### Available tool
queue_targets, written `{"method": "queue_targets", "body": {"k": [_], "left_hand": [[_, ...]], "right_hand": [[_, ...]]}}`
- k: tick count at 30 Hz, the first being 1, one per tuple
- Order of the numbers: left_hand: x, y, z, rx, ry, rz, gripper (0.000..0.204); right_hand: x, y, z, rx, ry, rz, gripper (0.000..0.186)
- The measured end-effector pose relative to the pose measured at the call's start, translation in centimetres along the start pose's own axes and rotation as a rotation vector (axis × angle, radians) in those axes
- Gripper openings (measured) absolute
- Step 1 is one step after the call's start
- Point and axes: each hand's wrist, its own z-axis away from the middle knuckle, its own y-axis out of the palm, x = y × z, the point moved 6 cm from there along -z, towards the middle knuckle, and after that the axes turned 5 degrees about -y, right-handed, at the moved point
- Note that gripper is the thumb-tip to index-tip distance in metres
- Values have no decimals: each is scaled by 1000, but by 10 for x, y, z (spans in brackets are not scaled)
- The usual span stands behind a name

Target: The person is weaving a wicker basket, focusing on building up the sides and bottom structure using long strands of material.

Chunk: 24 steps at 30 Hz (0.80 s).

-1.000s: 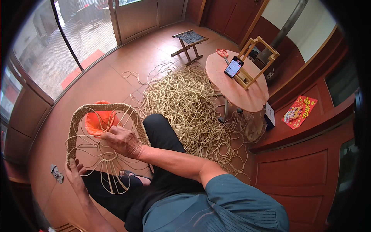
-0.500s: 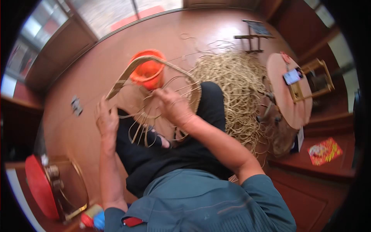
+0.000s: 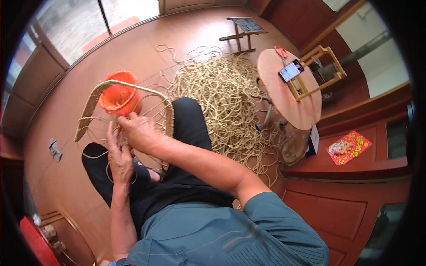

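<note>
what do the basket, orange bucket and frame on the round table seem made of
Basket: perhaps plant fibre or paper cord, matte; straw-coloured weave, too fine to settle. Bucket: probably plastic, slightly glossy; smooth, bright orange walls. Frame: likely wood, perhaps varnished; straight, honey-brown bars.

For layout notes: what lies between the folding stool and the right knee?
Head view: a heap of pale cord lies between the folding stool and right knee.
</note>
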Motion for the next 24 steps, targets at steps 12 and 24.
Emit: {"method": "queue_targets", "body": {"k": [12,24], "left_hand": [[-34,-32,33,-202,145,-40,20],[-59,-270,87,-625,256,108,35]], "right_hand": [[38,-34,0,-337,-302,450,18],[10,-10,-19,-429,-520,165,21]]}}
